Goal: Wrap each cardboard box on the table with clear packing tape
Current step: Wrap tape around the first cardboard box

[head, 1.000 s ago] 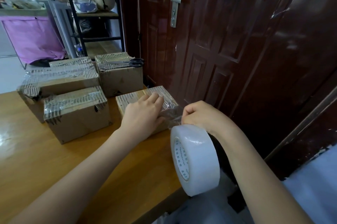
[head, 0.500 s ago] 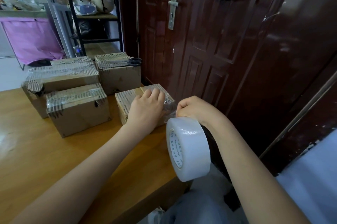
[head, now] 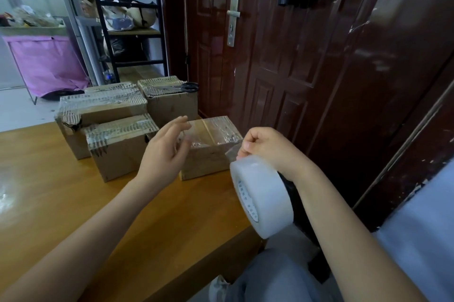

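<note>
Nearest: tape roll (head: 264, 197), clear, large, hanging off the table's near edge below the right hand (head: 266, 148); that hand's fingers are curled and pinch the free run of tape where it leaves the roll. Table (head: 49, 203): wooden, glossy, carrying all the boxes. Left hand (head: 167, 151): raised just in front of the nearest box, fingers straight and loosely spread, holding nothing; whether the fingertips touch the box cannot be told. Nearest box (head: 208, 146): small, cardboard, at the table's right edge, with a crinkled clear strip laid over its top and running off the right end towards the roll. Step in hand, by judgement: this box is mid-wrap, the strip stuck down on top but not yet carried round or cut. Next move would call for the left hand to steady the box while the right draws the roll down and round the side under tension, keeping the strip flat. Behind, to the left: front taped box (head: 120, 146), then a long taped box (head: 103, 114), both with shiny tape across the top. Farthest: rear box (head: 169, 102), with scissors (head: 183, 87) lying on its top, needed for the cut. Beyond: dark red door (head: 258, 55).
</note>
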The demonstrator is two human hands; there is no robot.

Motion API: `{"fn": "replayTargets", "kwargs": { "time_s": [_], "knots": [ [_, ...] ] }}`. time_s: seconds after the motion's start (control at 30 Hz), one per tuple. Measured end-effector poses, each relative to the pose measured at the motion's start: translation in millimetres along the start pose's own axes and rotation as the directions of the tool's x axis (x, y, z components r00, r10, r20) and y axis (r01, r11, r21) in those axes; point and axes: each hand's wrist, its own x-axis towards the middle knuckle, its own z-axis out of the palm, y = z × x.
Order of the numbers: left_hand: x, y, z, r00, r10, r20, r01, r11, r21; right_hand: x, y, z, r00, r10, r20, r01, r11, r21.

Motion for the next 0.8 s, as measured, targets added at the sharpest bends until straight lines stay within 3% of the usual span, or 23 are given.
{"fn": "replayTargets", "kwargs": {
  "time_s": [0.07, 0.17, 0.23, 0.4, 0.63, 0.8],
  "knots": [
    [-11.3, -16.7, 2.9, 0.995, 0.031, 0.098, -0.037, 0.997, 0.064, -8.6, -18.1, 14.6, 0.995, -0.103, -0.016, 0.096, 0.966, -0.241],
    [-18.3, -40.0, 7.9, 0.964, 0.179, 0.198, -0.212, 0.964, 0.159, -20.4, -41.9, 52.5, 0.966, -0.253, 0.051, 0.233, 0.766, -0.599],
    [-18.1, -47.7, 10.0, 0.952, 0.217, 0.214, -0.253, 0.955, 0.156, -28.2, -46.6, 82.7, 0.939, -0.326, 0.106, 0.303, 0.645, -0.702],
    [-17.9, -52.6, 12.8, 0.965, 0.204, 0.166, -0.222, 0.970, 0.099, -37.9, -25.3, 130.1, 0.914, -0.357, 0.191, 0.376, 0.571, -0.730],
    [-16.6, -56.6, 23.9, 0.990, 0.080, 0.114, -0.079, 0.997, -0.019, -35.9, -9.8, 137.4, 0.902, -0.414, 0.126, 0.381, 0.624, -0.682],
    [-17.7, -55.9, 26.8, 0.992, 0.073, 0.108, -0.071, 0.997, -0.019, -32.2, -6.1, 138.2, 0.912, -0.396, 0.111, 0.378, 0.700, -0.607]
  ]
}}
